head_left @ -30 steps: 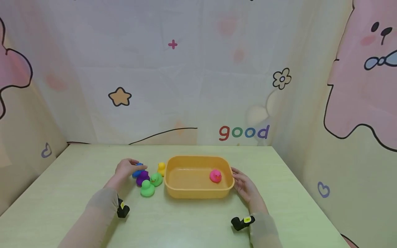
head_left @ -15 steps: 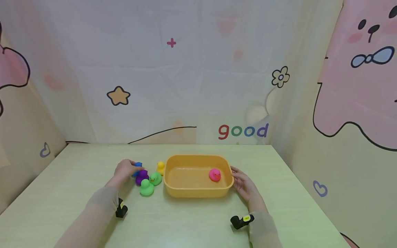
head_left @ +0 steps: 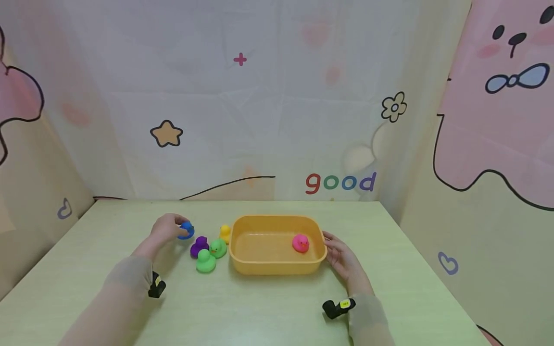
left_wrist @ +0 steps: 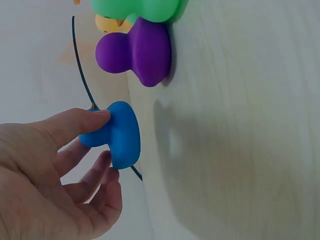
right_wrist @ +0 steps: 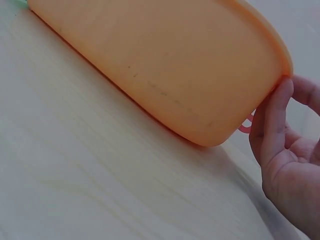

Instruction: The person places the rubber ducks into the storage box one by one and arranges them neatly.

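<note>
My left hand (head_left: pixel 166 228) pinches a blue rubber duck (left_wrist: pixel 125 135) between thumb and fingers, left of the other ducks. In the left wrist view its shadow lies apart from it on the tabletop. Nearest to it is a purple duck (head_left: pixel 199 247), beside two green ducks (head_left: pixel 206 261) and a yellow duck (head_left: pixel 225 234). An orange-yellow plastic basin (head_left: pixel 277 268) stands to their right, with a pink duck (head_left: pixel 300 243) inside near its right end. Relaxed fingers of my right hand (head_left: pixel 343 259) touch the outside of the basin's right end, just under the rim.
The pale wooden table (head_left: pixel 259 312) reaches back to a printed cloth wall (head_left: pixel 277 120). Side walls stand to the left and right. Each wrist wears a small black camera (head_left: pixel 339 308).
My left hand has moved left and slightly back with the blue duck, parting it from the purple one. The right hand and the basin stay where they were.
</note>
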A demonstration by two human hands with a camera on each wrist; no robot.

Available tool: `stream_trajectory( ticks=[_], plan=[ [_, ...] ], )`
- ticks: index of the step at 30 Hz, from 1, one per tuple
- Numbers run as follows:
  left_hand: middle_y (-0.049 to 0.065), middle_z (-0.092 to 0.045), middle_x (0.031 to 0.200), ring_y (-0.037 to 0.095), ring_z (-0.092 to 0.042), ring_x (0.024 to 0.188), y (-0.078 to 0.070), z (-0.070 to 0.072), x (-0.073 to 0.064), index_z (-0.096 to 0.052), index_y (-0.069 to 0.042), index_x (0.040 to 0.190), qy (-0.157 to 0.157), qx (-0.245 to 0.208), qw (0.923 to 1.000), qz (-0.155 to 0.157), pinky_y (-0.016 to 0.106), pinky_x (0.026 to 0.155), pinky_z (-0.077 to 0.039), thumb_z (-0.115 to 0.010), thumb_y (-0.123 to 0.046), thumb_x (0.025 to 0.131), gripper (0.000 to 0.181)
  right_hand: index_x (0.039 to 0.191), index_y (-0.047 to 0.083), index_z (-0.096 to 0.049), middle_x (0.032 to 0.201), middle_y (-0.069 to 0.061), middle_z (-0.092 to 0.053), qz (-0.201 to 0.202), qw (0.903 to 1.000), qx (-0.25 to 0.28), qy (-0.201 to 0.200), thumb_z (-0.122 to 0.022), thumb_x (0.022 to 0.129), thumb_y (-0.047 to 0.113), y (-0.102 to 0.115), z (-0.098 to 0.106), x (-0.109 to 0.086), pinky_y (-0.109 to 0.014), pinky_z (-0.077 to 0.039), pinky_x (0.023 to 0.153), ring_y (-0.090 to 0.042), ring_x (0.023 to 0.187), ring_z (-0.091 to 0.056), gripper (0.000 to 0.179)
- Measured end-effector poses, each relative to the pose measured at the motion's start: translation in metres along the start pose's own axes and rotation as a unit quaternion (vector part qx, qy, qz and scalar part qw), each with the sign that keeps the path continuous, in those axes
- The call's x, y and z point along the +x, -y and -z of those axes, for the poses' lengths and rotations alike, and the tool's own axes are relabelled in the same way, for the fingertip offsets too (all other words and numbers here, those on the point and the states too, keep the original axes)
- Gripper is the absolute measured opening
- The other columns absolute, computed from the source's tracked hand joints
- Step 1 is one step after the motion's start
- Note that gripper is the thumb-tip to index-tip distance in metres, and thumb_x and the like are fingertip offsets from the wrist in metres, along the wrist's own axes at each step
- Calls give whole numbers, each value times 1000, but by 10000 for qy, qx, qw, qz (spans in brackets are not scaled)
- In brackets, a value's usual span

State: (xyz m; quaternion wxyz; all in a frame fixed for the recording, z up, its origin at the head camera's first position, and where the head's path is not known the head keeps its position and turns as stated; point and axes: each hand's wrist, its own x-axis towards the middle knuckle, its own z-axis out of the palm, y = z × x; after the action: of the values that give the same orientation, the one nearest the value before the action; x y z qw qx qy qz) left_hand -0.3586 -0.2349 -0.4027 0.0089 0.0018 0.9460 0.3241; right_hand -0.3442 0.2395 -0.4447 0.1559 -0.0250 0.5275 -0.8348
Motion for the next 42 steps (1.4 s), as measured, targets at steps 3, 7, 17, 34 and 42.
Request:
stream_trajectory(
  ticks=[3,7,17,34,42],
  plan=[
    [32,-58,126,47,-55,114,2,3,-1,-62,8,121,136,107,9997,-160,52,93,-46,-67,-5,79,44,152,-2,-15,106,4,-62,-26,9999,75,-102,-37,102,1,0,1,1,-13,-53,78,-4,89,-63,56],
    [33,-58,126,45,-55,112,3,5,-3,-65,7,118,293,226,9989,-271,49,90,-47,-65,0,75,43,151,-1,-19,107,3,-63,-22,9997,113,-227,-38,102,1,0,0,1,-14,-54,76,-5,87,-64,53],
    [31,-57,124,30,-48,94,3,5,-6,-66,7,117,928,235,9952,-205,27,70,-37,-56,9,70,48,150,-3,-16,104,5,-63,4,10000,-92,-11,-38,101,2,1,-2,0,-12,-53,77,-2,85,-64,54],
    [39,-45,135,52,-48,120,4,4,-11,-52,9,130,680,203,9975,-1,55,98,-45,-76,1,69,66,151,-2,-15,103,3,-63,18,10000,56,18,-38,102,1,1,-1,2,-13,-53,74,-3,82,-64,55],
    [39,-45,133,52,-45,121,9,1,-14,-48,12,128,522,11,9979,377,58,104,-39,-80,-9,74,66,151,-1,-16,104,3,-63,-8,9998,217,-32,-35,103,0,-6,6,10,-14,-54,74,-4,83,-64,51]
  ],
)
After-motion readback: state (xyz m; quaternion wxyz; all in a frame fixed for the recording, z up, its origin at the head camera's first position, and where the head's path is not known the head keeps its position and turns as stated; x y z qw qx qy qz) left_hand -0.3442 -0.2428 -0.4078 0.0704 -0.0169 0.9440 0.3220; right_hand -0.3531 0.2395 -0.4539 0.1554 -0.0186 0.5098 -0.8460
